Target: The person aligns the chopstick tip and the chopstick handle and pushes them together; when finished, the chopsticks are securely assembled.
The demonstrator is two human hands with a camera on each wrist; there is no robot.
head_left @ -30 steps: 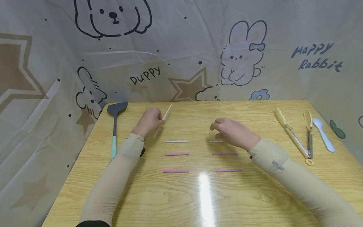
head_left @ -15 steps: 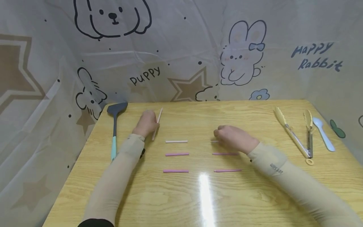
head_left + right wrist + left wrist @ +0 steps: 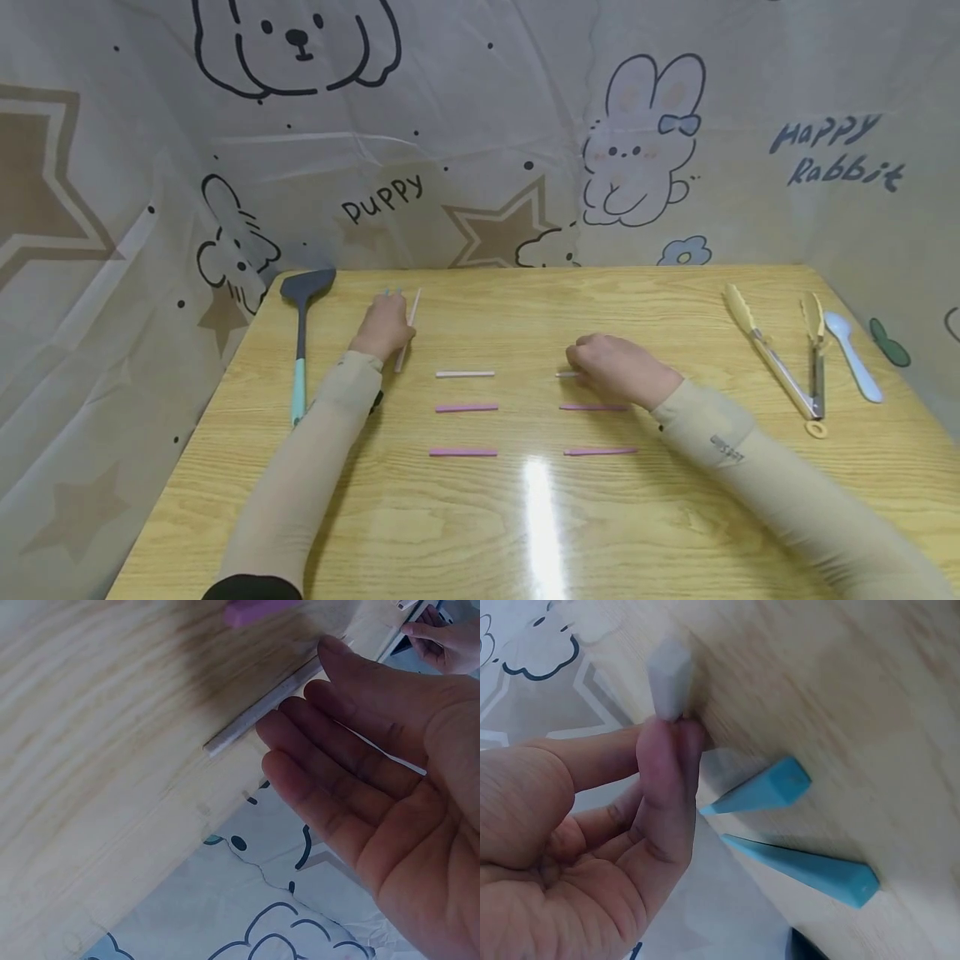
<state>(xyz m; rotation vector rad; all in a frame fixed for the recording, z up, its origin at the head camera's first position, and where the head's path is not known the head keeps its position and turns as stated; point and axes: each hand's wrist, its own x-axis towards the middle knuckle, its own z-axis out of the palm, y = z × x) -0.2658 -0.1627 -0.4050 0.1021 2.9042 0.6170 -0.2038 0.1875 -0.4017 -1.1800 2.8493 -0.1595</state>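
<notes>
My left hand (image 3: 384, 327) pinches a slim white stick (image 3: 670, 679) between thumb and fingertips, its blunt end toward the wrist camera. The stick slants above the table at the back left. Just beyond this hand are two tapered teal sticks (image 3: 769, 787), shown fully only in the left wrist view. My right hand (image 3: 618, 367) is low over another white stick (image 3: 259, 709) lying on the table. Its thumb and index fingertip are at either side of that stick, with the other fingers extended; I cannot tell whether they pinch it.
Another white stick (image 3: 465, 374) lies left of centre. Nearer are purple sticks in two columns, among them a left one (image 3: 462, 452) and a right one (image 3: 600, 452). A spatula (image 3: 302, 342) lies at far left; tongs (image 3: 780, 375) and a light-blue spoon (image 3: 853, 357) at far right.
The left hand has shifted left with its white stick, bringing it more upright in view; teal ends now show beyond it. The right hand has come down over its white stick.
</notes>
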